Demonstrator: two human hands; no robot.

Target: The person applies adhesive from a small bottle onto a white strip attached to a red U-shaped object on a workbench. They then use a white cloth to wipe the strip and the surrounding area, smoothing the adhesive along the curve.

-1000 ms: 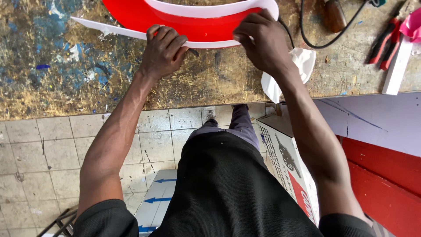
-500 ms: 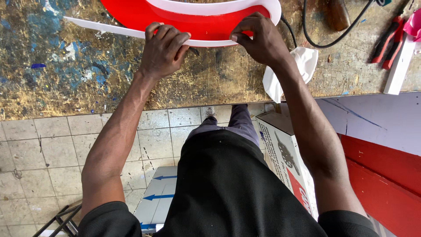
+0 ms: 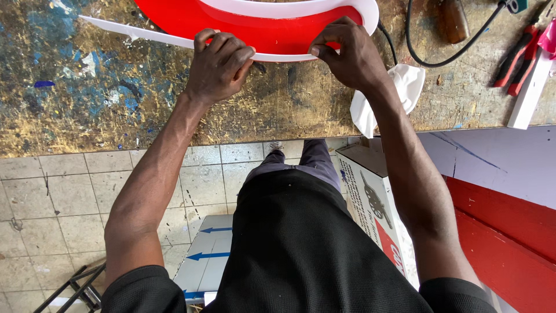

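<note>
Head view, setting: seen from above, standing at a worn wooden workbench [image 3: 116,110] splashed with blue and gold paint, filling the upper half of the frame; pale tiled floor [image 3: 69,197] at lower left.

Head view, main piece: curved red plastic panel with a thin white plastic edging strip [image 3: 272,26], lying flat at top centre of the frame, partly cut off by the upper edge; the strip's loose tail runs out to the upper left.

Head view, left hand [image 3: 217,66]: upper centre-left, fingers curled and closed, knuckles up, pressing down on the white strip along the panel's lower rim.

Head view, right hand [image 3: 347,55]: upper centre-right, thumb and fingertips pinched narrowly on the same white strip where it bends round the curve.

Head view, nearby: crumpled white cloth [image 3: 394,95] just below right of the right hand, hanging over the bench edge; black cable [image 3: 431,55] looping at upper right; red-handled pliers [image 3: 515,58] and a white bar [image 3: 530,93] at far right.

Head view, below the bench: cardboard box with red and white print [image 3: 370,197] at centre right; red and white flat panels [image 3: 504,232] at lower right; white sheet with blue arrows [image 3: 208,249] on the floor.

Doing the step well, as a judgement: best to keep the left hand's pressure steady as an anchor, work the pinch along the curve in short stages, and hold the strip flush with the red rim, avoiding kinks at the bend.
</note>
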